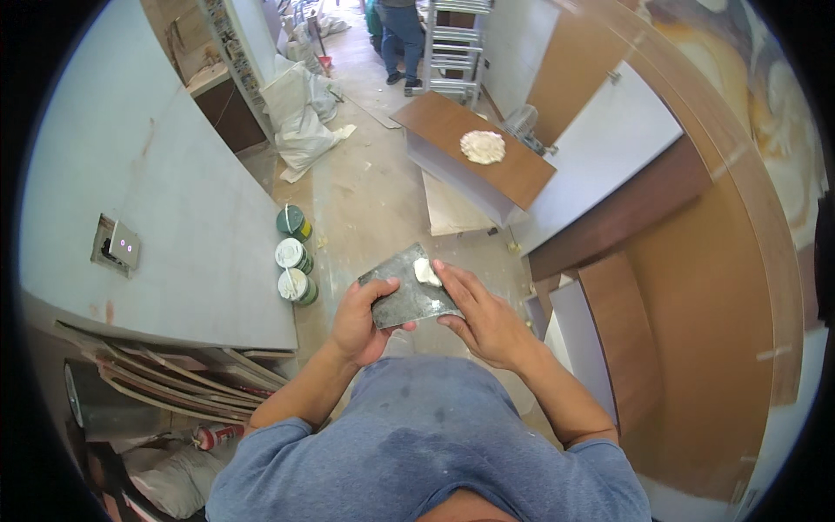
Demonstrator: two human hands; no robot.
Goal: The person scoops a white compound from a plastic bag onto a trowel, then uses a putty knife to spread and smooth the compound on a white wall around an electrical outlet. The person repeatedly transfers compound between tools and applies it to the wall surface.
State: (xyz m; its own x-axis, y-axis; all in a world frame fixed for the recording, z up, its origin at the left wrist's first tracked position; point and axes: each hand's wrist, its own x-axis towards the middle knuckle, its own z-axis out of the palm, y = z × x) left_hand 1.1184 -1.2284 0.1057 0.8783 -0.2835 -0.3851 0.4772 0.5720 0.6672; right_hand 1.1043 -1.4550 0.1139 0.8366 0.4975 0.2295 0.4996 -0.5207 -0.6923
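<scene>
A flat grey rectangular plate (402, 300) is held in front of my body, tilted. My left hand (358, 317) grips its left side, with the thumb on top and fingers underneath. A small lump of white putty-like paste (426, 272) lies near the plate's far right edge. My right hand (481, 315) is closed at the plate's right side. Its fingertips press beside the white lump, and its thumb lies at the near right corner. Whether a small tool is under the right fingers cannot be seen.
Ahead, a brown-topped cabinet box (435, 119) carries a mound of white paste (483, 147). Green-and-white buckets (294, 254) line the left wall. Curved panels (165, 374) lean at lower left. A white sack (296, 113), a ladder (454, 52) and another person (402, 39) are farther off.
</scene>
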